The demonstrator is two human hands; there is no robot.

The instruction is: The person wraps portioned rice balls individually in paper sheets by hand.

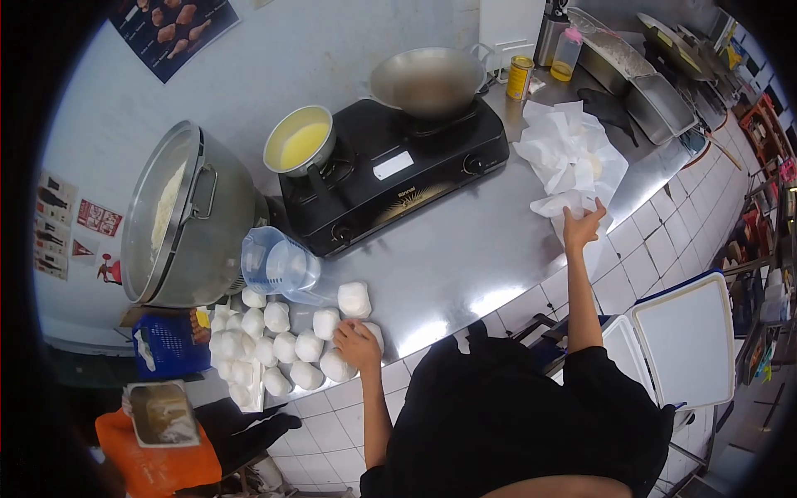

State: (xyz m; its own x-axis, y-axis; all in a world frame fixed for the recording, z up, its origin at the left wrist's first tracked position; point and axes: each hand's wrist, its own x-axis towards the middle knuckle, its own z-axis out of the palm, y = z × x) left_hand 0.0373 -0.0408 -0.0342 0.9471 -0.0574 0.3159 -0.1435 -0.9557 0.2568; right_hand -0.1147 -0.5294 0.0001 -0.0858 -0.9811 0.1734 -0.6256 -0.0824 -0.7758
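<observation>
Left hand: the left hand (357, 343) sits in the lower middle of the frame, fingers curled down over a white dough ball (373, 330) at the front edge of the surface (465, 249); it covers the ball, though how firmly it grips cannot be told.
Right hand: the right hand (581, 226) is stretched out to the right of centre, fingers spread and pinching the lower edge of a heap of white paper sheets (571, 158).
Dough balls: a cluster of white dough balls (278, 349) lies left of the left hand, packed closely and touching one another; one more ball (354, 299) stands just above the hand.
Paper: crumpled and layered, lying on the steel surface in the upper right, near the trays (639, 83).
Jug: a clear blue measuring jug (278, 264) lies tipped on its side just above the dough.
Stove: a black two-burner stove (390, 170) at upper centre carries a small pot of yellow liquid (299, 143) on the left burner and a steel wok (427, 80) on the right.
Big pot: a large steel pot (187, 216) with its lid ajar stands at the left of the frame.
Cooler: a white lidded box (685, 340) stands open at lower right, beside the person's dark sleeve.
</observation>
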